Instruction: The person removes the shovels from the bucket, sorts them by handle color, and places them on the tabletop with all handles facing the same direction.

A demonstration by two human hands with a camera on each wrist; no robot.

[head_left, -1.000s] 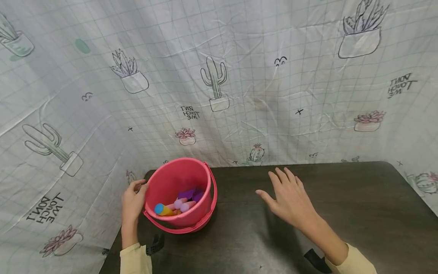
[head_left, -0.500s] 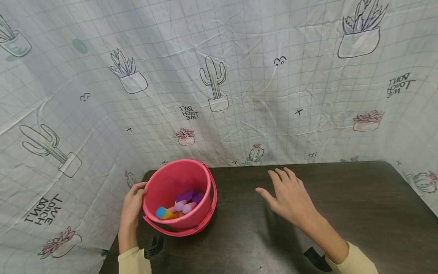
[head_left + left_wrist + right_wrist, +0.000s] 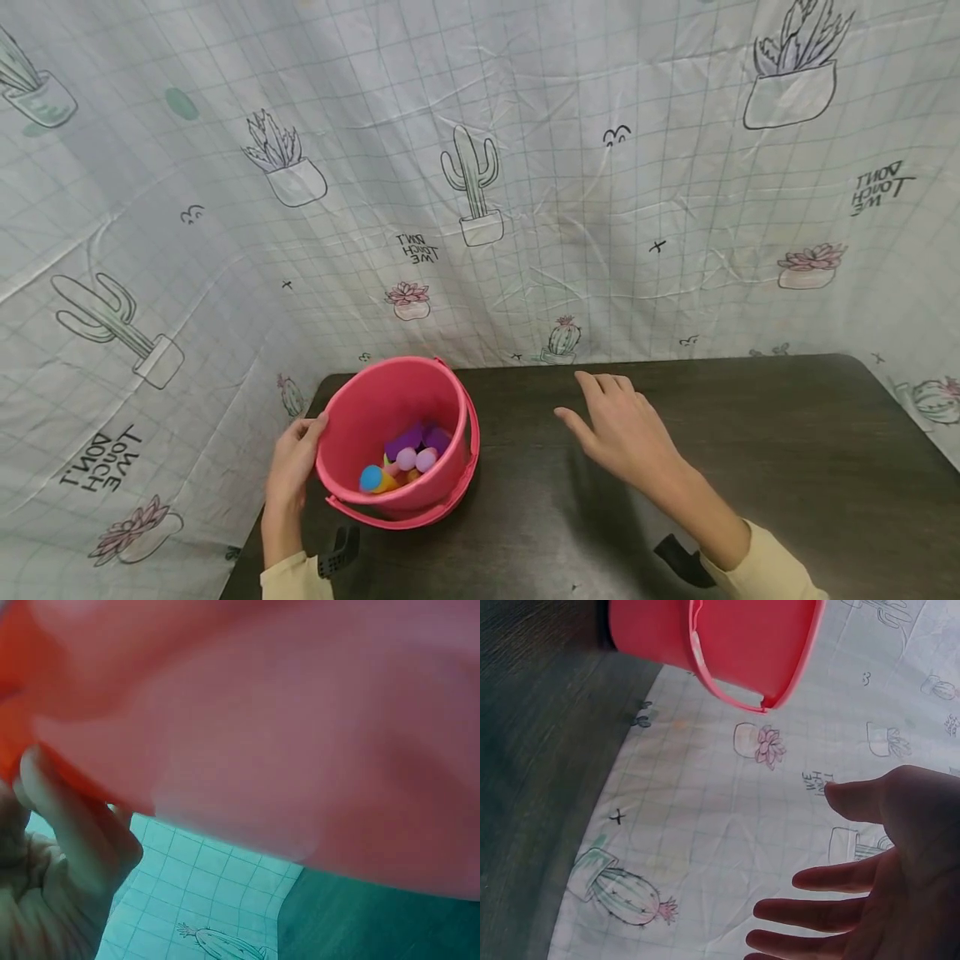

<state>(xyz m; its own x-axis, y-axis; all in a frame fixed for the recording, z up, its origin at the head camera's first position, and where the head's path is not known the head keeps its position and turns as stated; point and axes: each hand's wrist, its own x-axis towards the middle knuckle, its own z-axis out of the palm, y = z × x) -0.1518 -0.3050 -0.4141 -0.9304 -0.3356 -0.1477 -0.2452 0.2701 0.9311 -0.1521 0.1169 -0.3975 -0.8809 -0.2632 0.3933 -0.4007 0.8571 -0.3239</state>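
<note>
In the lower left of the head view, a pink plastic bucket (image 3: 371, 400) is standing on a dark wood-grained table (image 3: 750, 450), its mouth being turned toward the camera. Its left rim is being gripped by the left hand (image 3: 289, 467), the thumb being laid at the edge; in the left wrist view, the upper part of the frame is being filled by the bucket's wall, with the hand being seen at the left edge. The bucket's pink handle (image 3: 408, 523) is hanging down along the near side.

Small pieces are being held in the lower part of the bucket: a blue-ended yellow piece (image 3: 372, 478) at the left, two lilac rounded pieces (image 3: 406, 459) beside it, and purple pieces (image 3: 405, 441) behind them.

Right of the frame's centre, the right hand (image 3: 630, 433) is being held above the table, well apart from the bucket, its fingers being extended and its thumb spread away, with nothing being grasped.

Cream sleeves (image 3: 765, 571) are being worn on both arms, and a black device (image 3: 341, 552) is being seen beside the left wrist. The background is being covered by a white gridded cloth (image 3: 562, 167) printed with potted cacti and mirrored lettering.
</note>
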